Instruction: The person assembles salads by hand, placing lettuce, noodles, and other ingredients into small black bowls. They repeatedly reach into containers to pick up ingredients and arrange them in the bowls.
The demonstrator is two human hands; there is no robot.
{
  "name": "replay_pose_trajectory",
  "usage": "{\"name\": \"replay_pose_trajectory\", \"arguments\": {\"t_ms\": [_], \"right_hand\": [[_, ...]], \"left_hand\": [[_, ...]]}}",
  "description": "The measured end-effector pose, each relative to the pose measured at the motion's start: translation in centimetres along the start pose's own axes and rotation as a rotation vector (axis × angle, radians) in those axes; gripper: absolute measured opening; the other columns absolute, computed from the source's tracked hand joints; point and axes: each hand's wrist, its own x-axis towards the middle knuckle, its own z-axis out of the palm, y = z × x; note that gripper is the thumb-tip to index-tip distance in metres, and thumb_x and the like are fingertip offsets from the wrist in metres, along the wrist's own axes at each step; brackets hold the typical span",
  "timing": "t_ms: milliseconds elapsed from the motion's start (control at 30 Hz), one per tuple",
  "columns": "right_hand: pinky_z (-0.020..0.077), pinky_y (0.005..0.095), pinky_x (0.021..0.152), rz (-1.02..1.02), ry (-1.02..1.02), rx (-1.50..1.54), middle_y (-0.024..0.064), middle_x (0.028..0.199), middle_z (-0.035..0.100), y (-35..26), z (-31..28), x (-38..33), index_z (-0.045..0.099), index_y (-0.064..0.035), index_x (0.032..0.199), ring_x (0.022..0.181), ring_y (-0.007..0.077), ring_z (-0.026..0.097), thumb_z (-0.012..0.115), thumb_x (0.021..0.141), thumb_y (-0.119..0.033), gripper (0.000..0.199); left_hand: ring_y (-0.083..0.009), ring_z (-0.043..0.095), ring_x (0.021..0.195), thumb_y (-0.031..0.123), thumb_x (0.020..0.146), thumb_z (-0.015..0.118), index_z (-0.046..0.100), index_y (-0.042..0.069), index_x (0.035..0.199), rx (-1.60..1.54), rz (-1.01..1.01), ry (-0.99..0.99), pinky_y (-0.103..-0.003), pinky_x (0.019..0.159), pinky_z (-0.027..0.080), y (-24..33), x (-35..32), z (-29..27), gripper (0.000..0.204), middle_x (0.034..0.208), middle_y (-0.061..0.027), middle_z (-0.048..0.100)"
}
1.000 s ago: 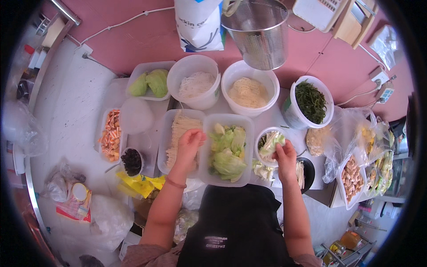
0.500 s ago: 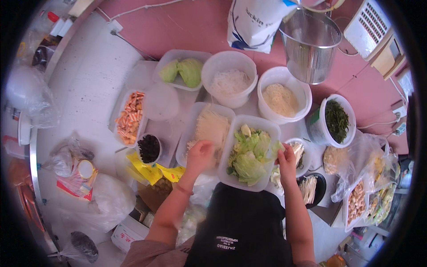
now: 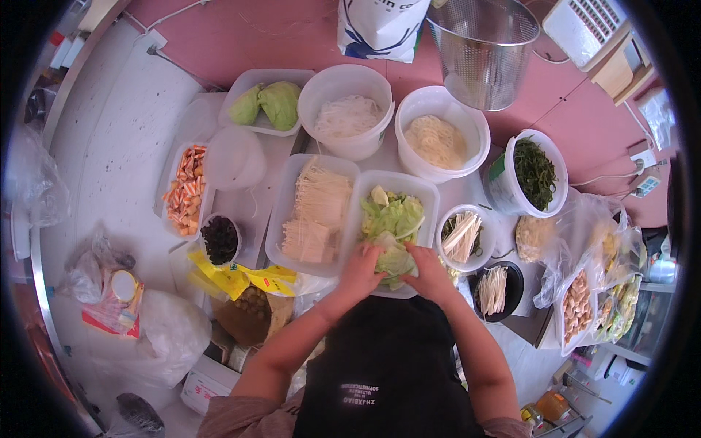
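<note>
Torn green lettuce (image 3: 394, 212) fills a clear plastic tub (image 3: 431, 191) in front of me. At the tub's near end my left hand (image 3: 361, 270) and my right hand (image 3: 429, 274) close on lettuce leaves from both sides, thumbs toward each other. Some of the fingers are hidden by the leaves. Directly left of this tub stands another, holding enoki mushrooms (image 3: 318, 201). On the right is a white bowl (image 3: 488, 252) with enoki over something green, and nearer me a black bowl (image 3: 517, 281) also holds enoki.
Behind are tubs of clear noodles (image 3: 350, 117), pale noodles (image 3: 436, 142), green seaweed strips (image 3: 535, 174) and lettuce heads (image 3: 279, 104). Crab-stick pieces (image 3: 186, 191) and black fungus (image 3: 220, 239) stand left. A metal strainer (image 3: 485, 62) hangs above; bagged food (image 3: 610, 248) lies right.
My left hand has come from over the enoki tub to the lettuce. My right hand has moved from the lettuce tub's right edge to its near end. The view has shifted slightly.
</note>
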Motion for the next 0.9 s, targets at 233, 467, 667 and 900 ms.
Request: {"name": "replay_pose_trajectory", "arguments": {"t_ms": [233, 467, 667, 900], "right_hand": [[0.0431, 0.0375, 0.09, 0.153, 0.078, 0.279, 0.0152, 0.114, 0.049, -1.6, 1.1, -0.5, 0.042, -0.0027, 0.125, 0.108, 0.0321, 0.049, 0.078, 0.064, -0.005, 0.071], [0.0455, 0.0288, 0.083, 0.259, 0.065, 1.029, 0.0035, 0.107, 0.051, -1.5, -0.1, 0.7, 0.045, -0.0034, 0.113, 0.099, 0.013, 0.051, 0.073, 0.074, -0.004, 0.048], [0.0421, 0.0218, 0.071, 0.229, -0.104, 0.956, -0.0013, 0.087, 0.053, -2.9, -3.3, -0.4, 0.053, -0.0049, 0.098, 0.082, 0.0064, 0.049, 0.061, 0.089, -0.017, 0.017], [0.0435, 0.0278, 0.072, 0.432, 0.222, 1.465, 0.0048, 0.083, 0.056, -5.4, -0.3, -1.9, 0.056, -0.0067, 0.094, 0.081, 0.0129, 0.052, 0.054, 0.092, -0.025, 0.019]], "left_hand": [[-0.0287, 0.055, 0.096, 0.007, 0.076, 0.069, 0.047, 0.004, 0.103, -0.37, -0.083, 0.099, -0.035, 0.083, 0.045, 1.2, -1.0, -1.5, 0.035, 0.103, -0.0105, 0.054], [-0.0146, 0.055, 0.095, 0.009, 0.077, 0.072, 0.048, 0.001, 0.114, -0.691, -0.118, 0.2, -0.029, 0.083, 0.047, 0.3, 1.0, -3.7, 0.044, 0.102, -0.0068, 0.057], [-0.0123, 0.058, 0.091, 0.007, 0.076, 0.072, 0.055, -0.002, 0.111, -0.705, -0.187, -0.061, -0.028, 0.08, 0.048, 3.7, 1.2, -6.9, 0.04, 0.1, -0.0058, 0.062], [-0.0155, 0.062, 0.088, 0.009, 0.075, 0.07, 0.064, 0.001, 0.099, -0.602, -0.068, -0.102, -0.029, 0.078, 0.048, 6.3, 1.2, -6.0, 0.026, 0.094, -0.0121, 0.066]]}}
